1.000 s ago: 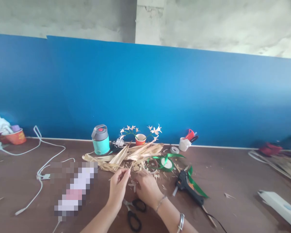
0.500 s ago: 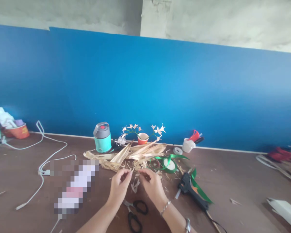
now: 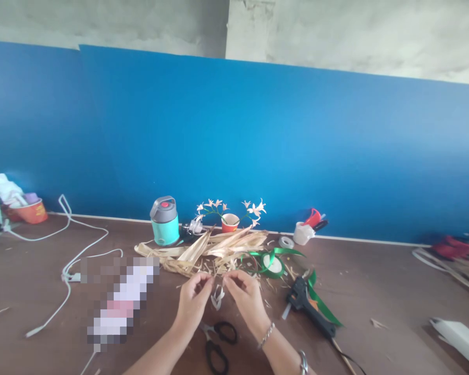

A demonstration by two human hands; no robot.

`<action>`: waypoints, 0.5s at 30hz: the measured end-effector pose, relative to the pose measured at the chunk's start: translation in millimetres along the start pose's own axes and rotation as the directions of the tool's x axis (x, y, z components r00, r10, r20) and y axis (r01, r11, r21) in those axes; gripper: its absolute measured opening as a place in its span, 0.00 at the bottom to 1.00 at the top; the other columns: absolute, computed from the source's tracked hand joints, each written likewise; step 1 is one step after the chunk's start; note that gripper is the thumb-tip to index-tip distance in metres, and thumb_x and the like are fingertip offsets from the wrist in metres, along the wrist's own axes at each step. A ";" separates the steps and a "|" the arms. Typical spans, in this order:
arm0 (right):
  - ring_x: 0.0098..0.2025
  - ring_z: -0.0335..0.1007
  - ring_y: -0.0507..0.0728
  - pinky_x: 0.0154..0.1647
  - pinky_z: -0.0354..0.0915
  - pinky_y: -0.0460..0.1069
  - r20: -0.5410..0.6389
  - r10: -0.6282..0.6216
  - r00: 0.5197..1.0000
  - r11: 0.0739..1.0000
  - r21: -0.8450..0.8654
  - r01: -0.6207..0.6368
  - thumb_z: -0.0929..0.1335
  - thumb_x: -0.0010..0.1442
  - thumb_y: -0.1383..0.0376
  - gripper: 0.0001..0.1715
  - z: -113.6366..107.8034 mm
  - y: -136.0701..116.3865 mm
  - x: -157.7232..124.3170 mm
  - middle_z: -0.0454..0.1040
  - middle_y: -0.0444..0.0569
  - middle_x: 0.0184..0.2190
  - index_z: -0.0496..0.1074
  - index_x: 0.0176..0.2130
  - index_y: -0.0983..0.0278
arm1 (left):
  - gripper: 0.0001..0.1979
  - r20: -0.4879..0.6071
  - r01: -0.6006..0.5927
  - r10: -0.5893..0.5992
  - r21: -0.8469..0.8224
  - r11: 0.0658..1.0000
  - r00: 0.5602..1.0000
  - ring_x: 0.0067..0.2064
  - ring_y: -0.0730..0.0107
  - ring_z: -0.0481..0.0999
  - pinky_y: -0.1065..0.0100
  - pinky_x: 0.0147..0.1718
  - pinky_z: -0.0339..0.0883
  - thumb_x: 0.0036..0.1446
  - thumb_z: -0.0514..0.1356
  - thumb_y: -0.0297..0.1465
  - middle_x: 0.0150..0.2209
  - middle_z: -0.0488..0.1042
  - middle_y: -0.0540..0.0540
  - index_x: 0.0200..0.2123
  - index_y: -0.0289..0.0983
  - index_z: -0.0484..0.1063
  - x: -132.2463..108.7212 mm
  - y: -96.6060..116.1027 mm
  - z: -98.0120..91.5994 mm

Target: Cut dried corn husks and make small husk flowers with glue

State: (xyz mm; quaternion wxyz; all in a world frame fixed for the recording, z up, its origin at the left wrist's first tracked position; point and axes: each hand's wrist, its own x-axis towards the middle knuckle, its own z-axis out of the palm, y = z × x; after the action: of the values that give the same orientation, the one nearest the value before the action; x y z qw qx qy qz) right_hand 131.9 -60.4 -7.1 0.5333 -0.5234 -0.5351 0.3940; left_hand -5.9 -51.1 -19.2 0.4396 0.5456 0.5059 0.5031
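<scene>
My left hand [image 3: 194, 294] and my right hand [image 3: 243, 294] face each other over the brown table, fingertips pinched. Between them is a thin pale sliver, perhaps a strip of dried husk; it is too small to make out well. Just beyond my fingers lies a heap of dried corn husks [image 3: 234, 244] with loose scraps around it. Under my hands are a few white curled strips [image 3: 218, 298]. Black-handled scissors [image 3: 218, 344] lie between my forearms. Behind the husks, green stems with pale flowers [image 3: 255, 209] lean out of a red and white paper cup [image 3: 230, 224].
To the right are a green ribbon roll [image 3: 273, 264], a black glue gun [image 3: 310, 307] and a white cup of tools [image 3: 304, 233]. A turquoise flask [image 3: 165, 224] stands at the back. White cables [image 3: 68, 255] and a blurred-out object [image 3: 123, 302] lie left. A blue partition [image 3: 234, 130] closes the back.
My hands stay almost in place, with only slight finger movement; the right fingertips are a little closer to the left ones. Nothing else on the table has moved.
</scene>
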 end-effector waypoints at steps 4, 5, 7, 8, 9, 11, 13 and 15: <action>0.22 0.63 0.51 0.24 0.60 0.45 0.027 0.160 0.987 0.944 0.288 -0.161 0.71 0.45 0.58 0.12 1.3 -0.9 2.2 0.69 0.43 0.20 0.69 0.26 0.65 | 0.13 0.030 -0.013 0.014 -0.045 0.999 0.999 0.25 0.70 0.68 0.73 0.25 0.62 0.50 0.59 0.40 0.22 0.71 0.49 0.25 0.35 0.72 -1.2 -1.3 1.4; 0.23 0.63 0.51 0.25 0.60 0.45 0.036 0.168 0.985 0.930 0.326 -0.170 0.72 0.44 0.58 0.13 1.3 -0.7 2.3 0.69 0.43 0.20 0.68 0.26 0.64 | 0.13 0.038 -0.008 0.010 -0.061 0.998 0.999 0.25 0.70 0.68 0.73 0.25 0.62 0.50 0.59 0.39 0.22 0.71 0.49 0.24 0.34 0.72 -1.5 -0.9 1.8; 0.23 0.63 0.50 0.25 0.60 0.44 0.029 0.157 0.987 0.927 0.341 -0.157 0.72 0.44 0.59 0.14 1.2 0.0 2.0 0.69 0.42 0.20 0.67 0.26 0.64 | 0.13 0.049 0.011 -0.006 -0.089 0.996 0.999 0.24 0.70 0.69 0.73 0.25 0.63 0.49 0.59 0.39 0.21 0.71 0.49 0.24 0.34 0.72 -2.3 0.9 2.4; 0.23 0.62 0.50 0.24 0.59 0.44 0.017 0.143 0.990 0.937 0.318 -0.141 0.72 0.44 0.59 0.14 1.1 0.5 1.7 0.68 0.42 0.20 0.67 0.25 0.65 | 0.13 0.055 0.022 -0.017 -0.101 0.995 0.998 0.24 0.70 0.69 0.73 0.24 0.63 0.49 0.60 0.39 0.21 0.71 0.49 0.24 0.34 0.72 -2.8 2.1 2.7; 0.22 0.61 0.49 0.23 0.58 0.44 0.000 0.124 0.992 0.952 0.281 -0.119 0.72 0.45 0.59 0.13 0.9 1.1 1.5 0.67 0.41 0.19 0.67 0.25 0.65 | 0.13 0.061 0.034 -0.027 -0.113 0.993 0.998 0.24 0.70 0.69 0.73 0.24 0.63 0.49 0.60 0.39 0.21 0.71 0.49 0.24 0.34 0.72 -3.2 3.6 3.0; 0.21 0.59 0.49 0.23 0.58 0.44 -0.031 0.067 0.997 0.980 0.190 -0.060 0.71 0.47 0.60 0.12 0.7 2.3 1.0 0.66 0.41 0.20 0.67 0.26 0.65 | 0.13 0.071 0.055 -0.045 -0.140 0.989 0.996 0.23 0.71 0.69 0.73 0.24 0.63 0.48 0.60 0.39 0.20 0.71 0.49 0.23 0.34 0.71 -4.3 6.7 3.8; 0.23 0.61 0.50 0.24 0.59 0.44 -0.044 0.004 0.999 0.995 0.100 0.000 0.70 0.48 0.61 0.10 0.7 3.4 0.4 0.67 0.42 0.21 0.67 0.26 0.65 | 0.12 0.080 0.075 -0.062 -0.167 0.983 0.995 0.22 0.72 0.68 0.74 0.23 0.63 0.48 0.60 0.38 0.19 0.70 0.50 0.23 0.34 0.70 -5.3 9.3 4.7; 0.24 0.63 0.51 0.26 0.61 0.45 -0.052 -0.048 0.997 0.999 0.013 0.049 0.69 0.50 0.62 0.08 0.8 4.1 -0.6 0.68 0.44 0.22 0.68 0.27 0.65 | 0.11 0.083 0.088 -0.073 -0.185 0.979 0.994 0.21 0.73 0.67 0.74 0.22 0.62 0.48 0.60 0.37 0.18 0.69 0.52 0.22 0.35 0.69 -6.2 10.5 5.6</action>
State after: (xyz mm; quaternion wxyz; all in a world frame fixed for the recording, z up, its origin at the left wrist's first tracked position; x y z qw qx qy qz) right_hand 131.6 -60.3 -11.3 0.5600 -0.5165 -0.5309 0.3711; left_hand 0.9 -58.1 -10.1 0.5280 0.4994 0.4609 0.5093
